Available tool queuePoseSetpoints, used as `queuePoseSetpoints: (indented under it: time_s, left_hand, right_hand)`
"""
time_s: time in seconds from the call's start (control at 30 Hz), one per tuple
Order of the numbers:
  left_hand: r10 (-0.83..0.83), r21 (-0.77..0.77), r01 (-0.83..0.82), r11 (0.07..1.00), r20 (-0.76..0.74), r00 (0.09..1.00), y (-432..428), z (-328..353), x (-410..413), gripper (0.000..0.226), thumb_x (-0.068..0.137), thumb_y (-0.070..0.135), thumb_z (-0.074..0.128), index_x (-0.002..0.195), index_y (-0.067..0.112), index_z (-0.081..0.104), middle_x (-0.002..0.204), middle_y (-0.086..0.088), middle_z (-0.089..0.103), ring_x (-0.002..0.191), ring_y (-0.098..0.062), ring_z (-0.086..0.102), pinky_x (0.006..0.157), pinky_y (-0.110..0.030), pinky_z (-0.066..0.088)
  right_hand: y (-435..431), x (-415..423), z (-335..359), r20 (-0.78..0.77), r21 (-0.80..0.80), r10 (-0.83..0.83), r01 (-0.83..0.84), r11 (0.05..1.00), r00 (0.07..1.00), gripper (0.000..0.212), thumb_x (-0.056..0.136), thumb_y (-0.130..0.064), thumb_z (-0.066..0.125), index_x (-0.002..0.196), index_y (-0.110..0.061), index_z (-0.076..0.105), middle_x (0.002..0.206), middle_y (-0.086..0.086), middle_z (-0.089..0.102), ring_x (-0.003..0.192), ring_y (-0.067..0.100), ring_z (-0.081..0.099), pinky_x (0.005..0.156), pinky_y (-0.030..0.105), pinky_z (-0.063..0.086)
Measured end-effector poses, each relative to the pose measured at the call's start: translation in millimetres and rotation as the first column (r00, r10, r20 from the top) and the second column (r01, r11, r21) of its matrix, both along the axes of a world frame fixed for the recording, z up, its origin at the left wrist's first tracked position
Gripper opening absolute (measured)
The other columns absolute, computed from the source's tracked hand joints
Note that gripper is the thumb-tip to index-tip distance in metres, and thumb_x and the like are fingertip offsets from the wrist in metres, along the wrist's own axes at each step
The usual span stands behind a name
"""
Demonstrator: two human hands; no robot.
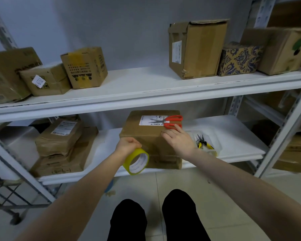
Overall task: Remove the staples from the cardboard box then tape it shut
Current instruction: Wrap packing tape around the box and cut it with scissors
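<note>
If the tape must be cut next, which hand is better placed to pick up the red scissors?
Probably the right. The right hand lies open on top of the cardboard box, just beside the scissors. The left hand is occupied: it grips the tape roll at the box's front.

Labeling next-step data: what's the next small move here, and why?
Probably the right hand lifts off the cardboard box and takes the red scissors lying just beyond its fingers, to cut the tape. The left hand grips the tape roll against the box's front face while the right presses the top edge.
</note>
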State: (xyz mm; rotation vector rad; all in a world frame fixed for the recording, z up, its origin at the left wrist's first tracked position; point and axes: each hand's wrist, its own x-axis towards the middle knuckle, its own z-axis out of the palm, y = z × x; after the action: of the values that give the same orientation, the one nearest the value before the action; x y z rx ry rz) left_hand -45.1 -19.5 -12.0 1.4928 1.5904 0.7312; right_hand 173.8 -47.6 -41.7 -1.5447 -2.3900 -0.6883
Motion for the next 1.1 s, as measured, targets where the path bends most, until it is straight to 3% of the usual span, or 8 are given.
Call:
queuePoseSetpoints:
  time_s: [0.13, 0.23, 0.37, 0.53, 0.67, 0.8, 0.93, 1.1]
  left_hand:
    - [0.021, 0.028, -0.021, 0.999, 0.012, 1.000, -2.2, 3.7, -3.7, 0.018, 0.082, 0.009, 0.069, 0.066, 0.018, 0.065, 0.082, -0.002, 0.061, 0.092, -0.023, 0.056, 0.083, -0.033, 0.047]
    - [0.042, 0.053, -0.044, 0.998, 0.037, 0.998, -4.6, 2.1, -5.7, 0.020, 0.082, 0.007, 0.068, 0.066, 0.019, 0.064, 0.076, 0.002, 0.059, 0.089, -0.021, 0.054, 0.082, -0.030, 0.044]
    - [0.069, 0.100, -0.078, 0.992, 0.087, 0.994, -8.0, -2.9, -12.8, 0.022, 0.080, 0.005, 0.067, 0.064, 0.019, 0.062, 0.072, 0.004, 0.060, 0.086, -0.018, 0.055, 0.084, -0.029, 0.043]
    - [0.083, 0.134, -0.102, 0.986, 0.144, 0.986, -11.7, -10.5, -31.1, 0.021, 0.083, 0.003, 0.063, 0.067, 0.016, 0.062, 0.073, 0.003, 0.061, 0.079, -0.013, 0.054, 0.072, -0.022, 0.041]
    - [0.093, 0.122, -0.114, 0.986, 0.164, 0.982, -10.2, -14.7, -39.9, 0.005, 0.086, 0.008, 0.064, 0.083, 0.012, 0.066, 0.080, -0.003, 0.063, 0.073, -0.009, 0.055, 0.072, -0.023, 0.044]
    - [0.258, 0.061, -0.281, 0.958, 0.252, 0.933, 1.4, -17.6, -52.7, 0.027, 0.090, 0.011, 0.057, 0.116, 0.015, 0.053, 0.084, -0.012, 0.063, 0.065, -0.027, 0.063, 0.072, -0.036, 0.055]
    - [0.082, 0.310, -0.032, 0.950, -0.150, 0.985, 21.9, -7.1, -50.5, 0.033, 0.092, 0.013, 0.053, 0.125, 0.018, 0.056, 0.091, -0.007, 0.060, 0.082, -0.025, 0.061, 0.072, -0.028, 0.048]
    - [-0.030, 0.265, 0.253, 0.931, -0.633, 0.773, 32.3, -3.8, -38.4, 0.043, 0.093, 0.024, 0.052, 0.135, 0.026, 0.045, 0.126, -0.007, 0.048, 0.106, -0.027, 0.057, 0.089, -0.036, 0.050]
  right_hand:
    - [-2.7, -9.3, 9.9, -0.118, 0.040, -0.028, 0.033, 0.999, 0.993, 0.048, 0.036, 0.001, 0.079, 0.081, -0.010, 0.068, 0.077, 0.005, 0.066, 0.075, 0.027, 0.066, 0.082, 0.038, 0.053]
    - [-6.5, -44.5, 17.1, -0.327, -0.061, 0.006, -0.028, 0.998, 0.945, 0.020, 0.069, -0.011, 0.070, 0.089, -0.010, 0.067, 0.086, 0.007, 0.067, 0.082, 0.028, 0.064, 0.068, 0.032, 0.049]
    - [-3.3, -86.7, 13.3, -0.632, -0.385, -0.190, -0.092, 0.918, 0.752, 0.034, 0.094, -0.041, 0.048, 0.079, -0.015, 0.064, 0.081, 0.007, 0.065, 0.079, 0.028, 0.060, 0.062, 0.034, 0.044]
    - [2.3, -104.5, 9.0, -0.808, -0.382, -0.212, -0.215, 0.899, 0.549, 0.013, 0.082, -0.024, 0.068, 0.077, -0.015, 0.075, 0.079, -0.001, 0.073, 0.075, 0.010, 0.064, 0.071, 0.023, 0.048]
    - [1.8, -114.1, 11.5, -0.767, -0.357, -0.195, -0.155, 0.921, 0.611, 0.011, 0.084, -0.024, 0.066, 0.079, -0.018, 0.074, 0.080, -0.002, 0.073, 0.077, 0.013, 0.064, 0.069, 0.027, 0.050]
    - [3.9, -112.7, 16.0, -0.651, -0.362, -0.170, -0.105, 0.926, 0.740, 0.010, 0.087, -0.024, 0.062, 0.085, -0.020, 0.072, 0.086, -0.001, 0.072, 0.082, 0.019, 0.065, 0.071, 0.031, 0.051]
    - [6.2, -104.6, 22.5, -0.583, -0.410, -0.107, -0.178, 0.894, 0.806, 0.009, 0.087, -0.020, 0.064, 0.086, -0.019, 0.073, 0.086, 0.000, 0.071, 0.083, 0.020, 0.065, 0.070, 0.030, 0.049]
    - [8.8, -97.2, 27.4, -0.556, -0.417, -0.033, -0.244, 0.875, 0.831, 0.008, 0.087, -0.021, 0.065, 0.085, -0.019, 0.072, 0.084, -0.003, 0.070, 0.077, 0.015, 0.063, 0.070, 0.031, 0.051]
